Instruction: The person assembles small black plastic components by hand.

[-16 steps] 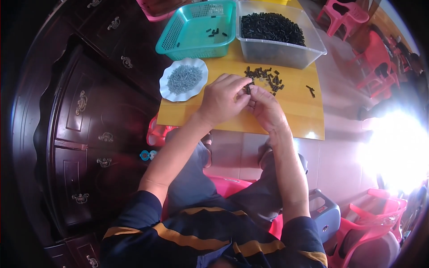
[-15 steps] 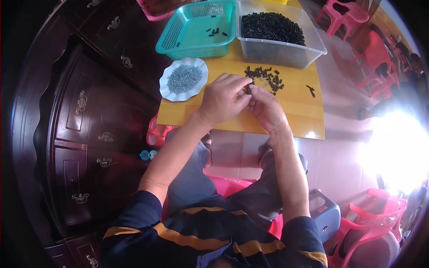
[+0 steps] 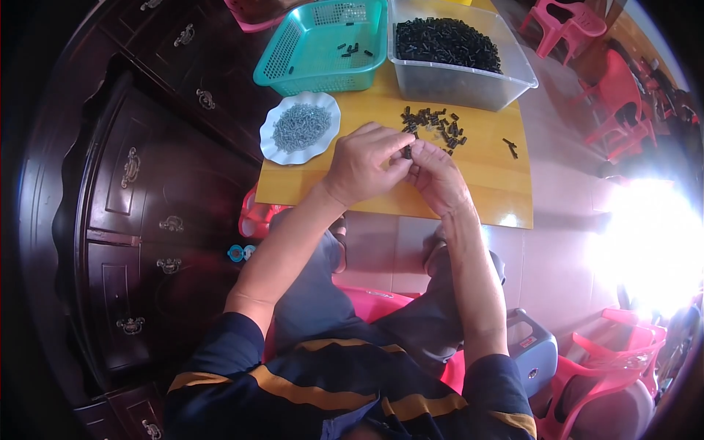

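Over the near part of the yellow table, my left hand (image 3: 368, 164) and my right hand (image 3: 440, 174) meet, fingertips pinched together. Between them they grip a small black plastic piece (image 3: 408, 152), mostly covered by the fingers. Just beyond my hands lies a loose scatter of similar black pieces (image 3: 453, 130). A white wavy-rimmed plate (image 3: 331, 129) with a heap of small silvery metal parts (image 3: 301, 126), too fine to name, stands left of my left hand.
Behind the plate, a green perforated basket (image 3: 312, 44) holds several black pieces. Beside it, a clear plastic bin (image 3: 462, 92) is piled with them. One odd dark piece (image 3: 510, 148) lies near the table's right edge (image 3: 524, 183). Dark wooden cabinets (image 3: 117, 183) stand left; pink chairs (image 3: 612, 103) stand right.
My fingers have shifted slightly around the small black piece, and less of it shows now. Both hands stay in nearly the same place; the things on the table have not moved.
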Demonstrator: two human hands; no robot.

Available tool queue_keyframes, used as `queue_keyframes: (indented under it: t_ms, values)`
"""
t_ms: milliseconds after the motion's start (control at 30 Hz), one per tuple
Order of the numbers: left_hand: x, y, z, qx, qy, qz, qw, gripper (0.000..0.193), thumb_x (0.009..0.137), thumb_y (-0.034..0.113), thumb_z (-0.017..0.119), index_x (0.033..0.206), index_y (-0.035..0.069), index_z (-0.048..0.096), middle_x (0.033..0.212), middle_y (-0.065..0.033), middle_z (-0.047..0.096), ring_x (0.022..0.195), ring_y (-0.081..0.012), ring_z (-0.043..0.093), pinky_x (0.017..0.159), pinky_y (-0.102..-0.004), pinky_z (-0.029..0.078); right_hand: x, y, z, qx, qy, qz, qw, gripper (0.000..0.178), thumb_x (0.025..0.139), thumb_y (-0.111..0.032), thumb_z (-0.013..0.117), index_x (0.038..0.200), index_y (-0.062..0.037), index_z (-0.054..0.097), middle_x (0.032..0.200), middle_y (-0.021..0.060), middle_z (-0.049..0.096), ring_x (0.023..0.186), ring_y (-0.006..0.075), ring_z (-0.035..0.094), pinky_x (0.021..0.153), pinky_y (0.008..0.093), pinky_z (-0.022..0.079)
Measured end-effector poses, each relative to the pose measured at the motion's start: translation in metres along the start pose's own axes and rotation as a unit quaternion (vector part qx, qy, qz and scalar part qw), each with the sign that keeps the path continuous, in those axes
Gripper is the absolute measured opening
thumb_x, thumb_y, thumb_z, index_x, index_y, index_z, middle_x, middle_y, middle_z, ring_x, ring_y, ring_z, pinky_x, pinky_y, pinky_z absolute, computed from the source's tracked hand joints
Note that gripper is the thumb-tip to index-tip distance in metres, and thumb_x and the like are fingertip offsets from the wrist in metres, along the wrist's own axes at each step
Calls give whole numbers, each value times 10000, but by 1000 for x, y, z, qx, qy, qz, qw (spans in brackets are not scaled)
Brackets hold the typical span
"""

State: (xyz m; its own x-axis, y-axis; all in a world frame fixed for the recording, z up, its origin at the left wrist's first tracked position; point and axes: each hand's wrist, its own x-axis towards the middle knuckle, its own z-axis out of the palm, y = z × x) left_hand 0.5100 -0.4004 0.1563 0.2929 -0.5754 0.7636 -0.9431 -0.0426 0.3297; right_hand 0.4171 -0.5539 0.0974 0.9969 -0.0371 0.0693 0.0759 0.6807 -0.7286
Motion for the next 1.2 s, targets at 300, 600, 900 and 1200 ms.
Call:
queue_keyframes:
  t_ms: [300,600,900,1200]
  values:
    - [0,1,-3,-21,7,14,1000,284,694,37,731,977,51,743,827,-65,717,701,-255,660,624,-375,562,-3,-1,9,2,20,-11,1000,230,1042,-263,608,1059,-43,674,1051,66,723,972,142,679,919,341,546]
    - [3,5,-6,-14,-17,-9,1000,332,711,8,758,1041,35,732,901,-84,733,731,-234,672,663,-341,557,-5,-7,9,18,22,-10,1000,199,1043,-227,596,1071,-44,669,1075,85,730,994,157,689,941,351,542]
    - [3,0,-6,-41,-17,-19,999,330,705,-3,766,1030,40,729,881,-85,732,731,-241,678,675,-344,549,-5,-12,10,4,28,10,1000,248,1058,-232,545,1128,-25,662,1134,125,732,1026,182,699,959,346,538]
    - [2,2,-8,-29,-31,-36,998,355,701,13,793,1047,54,728,894,-87,731,749,-268,679,691,-365,553,-2,-8,9,-20,21,6,1000,223,1042,-232,582,1090,-30,662,1116,114,733,995,169,698,945,344,537]
